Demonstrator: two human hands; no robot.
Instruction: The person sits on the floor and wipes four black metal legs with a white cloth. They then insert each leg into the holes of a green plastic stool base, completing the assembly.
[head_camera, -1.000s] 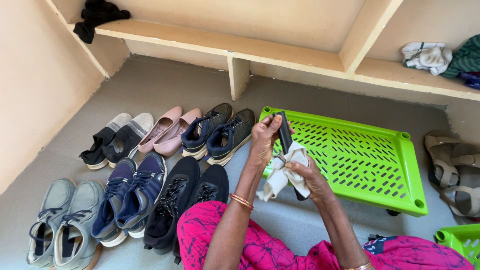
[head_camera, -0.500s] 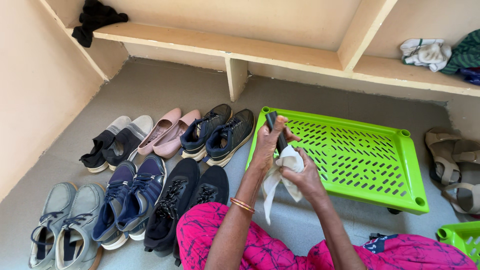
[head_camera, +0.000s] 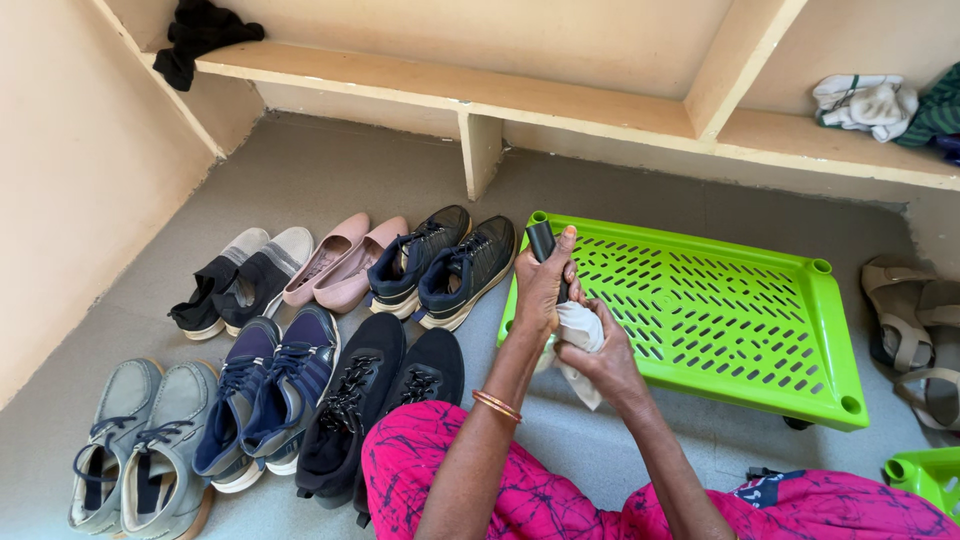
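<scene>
Above the green tray's (head_camera: 720, 310) near-left corner, black tube (head_camera: 541, 241) upright in left hand (head_camera: 543, 290), cloth (head_camera: 580, 335) bunched in right hand (head_camera: 605, 362) just below.

Bare forearms, a thin gold-and-orange bangle (head_camera: 497, 405) on the left wrist — and bright pink, dark-patterned clothing (head_camera: 560, 490).
</scene>
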